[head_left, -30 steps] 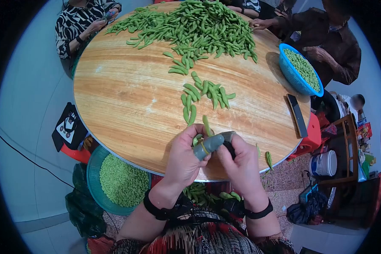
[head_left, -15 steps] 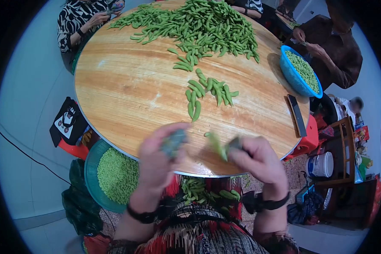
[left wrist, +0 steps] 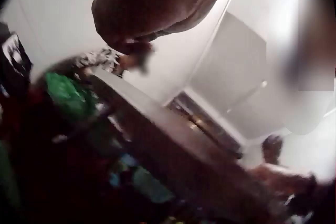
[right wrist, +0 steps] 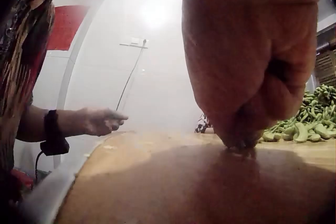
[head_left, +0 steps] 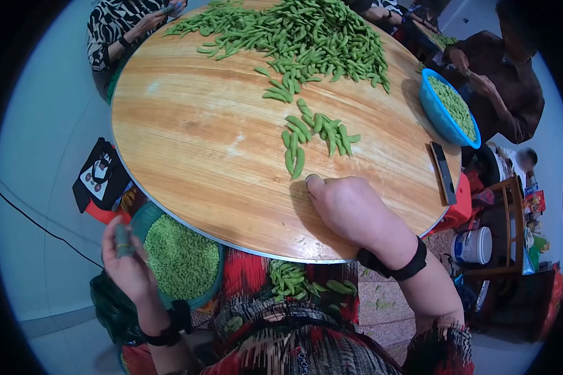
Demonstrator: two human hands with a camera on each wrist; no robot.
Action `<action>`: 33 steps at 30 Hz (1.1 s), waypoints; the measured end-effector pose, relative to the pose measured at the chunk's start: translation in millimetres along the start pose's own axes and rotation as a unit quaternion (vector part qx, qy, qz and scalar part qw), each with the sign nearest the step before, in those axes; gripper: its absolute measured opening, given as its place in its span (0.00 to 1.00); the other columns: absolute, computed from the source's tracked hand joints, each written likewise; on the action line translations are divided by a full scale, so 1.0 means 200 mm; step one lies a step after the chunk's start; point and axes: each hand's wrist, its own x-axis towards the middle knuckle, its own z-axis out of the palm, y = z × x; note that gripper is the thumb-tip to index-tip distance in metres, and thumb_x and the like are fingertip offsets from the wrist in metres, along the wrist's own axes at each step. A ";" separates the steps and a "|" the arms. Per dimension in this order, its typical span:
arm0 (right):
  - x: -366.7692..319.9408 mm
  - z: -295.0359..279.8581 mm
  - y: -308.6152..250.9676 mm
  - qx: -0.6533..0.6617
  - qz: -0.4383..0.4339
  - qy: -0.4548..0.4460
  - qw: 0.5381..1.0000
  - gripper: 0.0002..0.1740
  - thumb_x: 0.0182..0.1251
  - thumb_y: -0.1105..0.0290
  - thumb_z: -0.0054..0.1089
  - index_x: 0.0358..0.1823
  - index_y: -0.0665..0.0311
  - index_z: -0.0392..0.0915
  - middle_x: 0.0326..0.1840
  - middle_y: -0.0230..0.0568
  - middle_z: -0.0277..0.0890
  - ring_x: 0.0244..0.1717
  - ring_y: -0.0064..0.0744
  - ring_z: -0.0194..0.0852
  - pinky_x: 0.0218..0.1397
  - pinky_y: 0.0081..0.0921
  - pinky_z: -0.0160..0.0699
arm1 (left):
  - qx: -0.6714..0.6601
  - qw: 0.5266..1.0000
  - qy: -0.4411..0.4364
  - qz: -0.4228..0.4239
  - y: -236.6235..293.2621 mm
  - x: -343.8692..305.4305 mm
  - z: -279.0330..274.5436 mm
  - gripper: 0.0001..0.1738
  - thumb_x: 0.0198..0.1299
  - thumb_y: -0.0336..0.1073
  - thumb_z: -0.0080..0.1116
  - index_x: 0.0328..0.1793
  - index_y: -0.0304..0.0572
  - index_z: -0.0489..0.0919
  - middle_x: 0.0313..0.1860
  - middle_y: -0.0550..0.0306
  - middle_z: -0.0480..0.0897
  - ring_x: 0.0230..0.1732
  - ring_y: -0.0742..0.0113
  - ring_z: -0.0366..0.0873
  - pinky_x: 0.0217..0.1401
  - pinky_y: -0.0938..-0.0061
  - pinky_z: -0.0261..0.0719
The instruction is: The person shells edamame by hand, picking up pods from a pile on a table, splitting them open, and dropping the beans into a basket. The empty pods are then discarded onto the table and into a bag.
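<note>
My right hand (head_left: 353, 209) reaches over the round wooden table (head_left: 187, 137), palm down, with curled fingers. In the right wrist view its fingertips (right wrist: 241, 142) are right at the tabletop; what lies between them is hidden, so I cannot tell if they pinch anything. A dark cover shows on its thumb, just below a small group of green soybean pods (head_left: 294, 156). Off the table's left edge, my left hand (head_left: 128, 265) hovers beside the teal basket (head_left: 145, 219) of shelled green beans (head_left: 184, 259). Its fingers are relaxed, and one digit wears a grey-green finger cover (head_left: 124, 240).
A large heap of pods (head_left: 319, 37) covers the table's far side. At the right edge are a blue basket (head_left: 441, 115) of shelled beans and a black phone (head_left: 443, 172). More pods (head_left: 288, 278) lie on my lap. Other people sit around the table.
Both hands worked together on a pod, then parted. The left hand moved left and down to the teal basket. The right hand, last seen with a pod, came down onto the table where a loose bean lay.
</note>
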 end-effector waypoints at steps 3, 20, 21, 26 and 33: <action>0.01 0.02 0.03 0.048 -0.010 0.048 0.998 0.11 0.56 0.67 0.58 0.32 0.68 0.71 0.21 0.55 0.73 0.25 0.51 0.75 0.28 0.40 0.72 | -0.157 0.940 -0.241 -0.184 0.13 -0.21 0.36 0.17 0.62 0.34 0.52 0.54 0.33 0.71 0.31 0.61 0.74 0.21 0.84 0.63 0.17 0.91 0.56; 0.11 -0.05 0.09 -0.034 -0.039 -0.011 0.999 0.09 0.56 0.67 0.56 0.34 0.65 0.71 0.20 0.52 0.73 0.26 0.54 0.74 0.30 0.44 0.73 | -0.306 0.788 -0.315 -0.431 0.06 -0.33 0.75 0.18 0.70 0.45 0.39 0.50 0.37 0.70 0.28 0.59 0.70 0.11 0.81 0.58 0.05 0.90 0.50; 0.07 -0.05 0.10 -0.015 -0.035 0.007 0.999 0.08 0.57 0.69 0.54 0.33 0.66 0.71 0.21 0.53 0.74 0.26 0.54 0.74 0.29 0.42 0.73 | -0.268 0.816 -0.312 -0.406 0.08 -0.34 0.76 0.17 0.69 0.43 0.40 0.52 0.37 0.70 0.28 0.59 0.71 0.12 0.81 0.59 0.06 0.90 0.50; -0.10 -0.07 0.09 0.243 0.005 0.088 0.966 0.10 0.61 0.67 0.54 0.28 0.69 0.72 0.19 0.49 0.73 0.22 0.42 0.75 0.26 0.33 0.71 | -0.239 0.818 -0.343 -0.394 0.09 -0.43 0.86 0.16 0.63 0.30 0.48 0.57 0.35 0.70 0.30 0.58 0.75 0.19 0.83 0.65 0.12 0.92 0.53; -0.27 -0.05 0.01 0.615 0.118 -0.058 0.777 0.14 0.72 0.62 0.45 0.32 0.65 0.69 0.20 0.22 0.62 0.20 0.12 0.54 0.22 0.14 0.55 | -0.223 0.846 -0.332 -0.354 0.06 -0.49 0.88 0.09 0.59 0.28 0.54 0.45 0.32 0.77 0.31 0.56 0.78 0.19 0.84 0.65 0.14 0.91 0.53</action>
